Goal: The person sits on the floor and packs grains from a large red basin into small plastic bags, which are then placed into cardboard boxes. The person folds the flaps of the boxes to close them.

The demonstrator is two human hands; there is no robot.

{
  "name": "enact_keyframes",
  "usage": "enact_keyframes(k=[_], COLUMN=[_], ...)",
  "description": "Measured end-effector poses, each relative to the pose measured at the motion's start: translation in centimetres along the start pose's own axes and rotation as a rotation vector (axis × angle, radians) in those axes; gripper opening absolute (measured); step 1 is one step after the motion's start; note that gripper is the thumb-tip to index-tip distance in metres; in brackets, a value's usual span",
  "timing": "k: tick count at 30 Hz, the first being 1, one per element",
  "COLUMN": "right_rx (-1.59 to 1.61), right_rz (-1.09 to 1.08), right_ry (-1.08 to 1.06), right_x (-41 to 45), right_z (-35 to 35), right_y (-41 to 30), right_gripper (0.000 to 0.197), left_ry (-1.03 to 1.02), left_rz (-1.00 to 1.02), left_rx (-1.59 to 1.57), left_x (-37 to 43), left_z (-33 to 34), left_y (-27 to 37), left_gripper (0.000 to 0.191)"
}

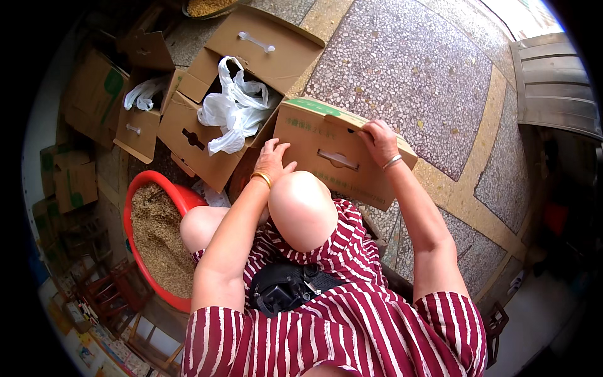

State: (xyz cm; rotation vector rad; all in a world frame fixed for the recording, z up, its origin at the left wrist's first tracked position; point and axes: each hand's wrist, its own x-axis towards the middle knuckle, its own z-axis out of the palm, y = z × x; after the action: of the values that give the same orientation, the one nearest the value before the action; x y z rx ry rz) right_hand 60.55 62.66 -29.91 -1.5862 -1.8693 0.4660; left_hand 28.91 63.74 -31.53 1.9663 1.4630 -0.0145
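A closed cardboard box (301,146) with green print and writing stands before my knees, its side tilted towards me. A plastic handle (338,159) shows in the slot on that side. My right hand (379,141) grips the box's top edge near the right end, fingers over the lid seam. My left hand (273,160) is at the box's left end with its fingers spread; I cannot tell how firmly it touches. Left of it is an open cardboard box (202,155) with a white plastic bag (235,108) bulging from its mouth.
A red plastic tub (136,249) of grain-like husks (160,235) stands by my left leg. Further left sits another open box (136,143) with a white bag (143,94). A pan of yellow grain (207,7) lies at the top. Terrazzo floor (405,85) stretches right.
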Motion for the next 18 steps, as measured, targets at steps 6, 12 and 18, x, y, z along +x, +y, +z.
enact_keyframes(k=[6,12,18], right_rx=[0.080,0.169,0.267], right_rz=[0.138,0.367,0.458], right_ry=[0.029,-0.036,-0.041], right_x=[-2.3,-1.2,-0.7], right_z=[-0.8,-0.8,-0.3], right_y=[-1.3,3.5,4.1], right_gripper=[0.013,0.014,0.017], left_ry=[0.360,0.032,-0.013], left_rz=[0.246,0.191,0.154], left_rx=[0.076,0.123,0.120], left_x=[2.8,5.9,8.2], left_z=[-2.8,-4.3,-3.4], left_y=[3.1,5.5,6.2], left_gripper=[0.048,0.059,0.065])
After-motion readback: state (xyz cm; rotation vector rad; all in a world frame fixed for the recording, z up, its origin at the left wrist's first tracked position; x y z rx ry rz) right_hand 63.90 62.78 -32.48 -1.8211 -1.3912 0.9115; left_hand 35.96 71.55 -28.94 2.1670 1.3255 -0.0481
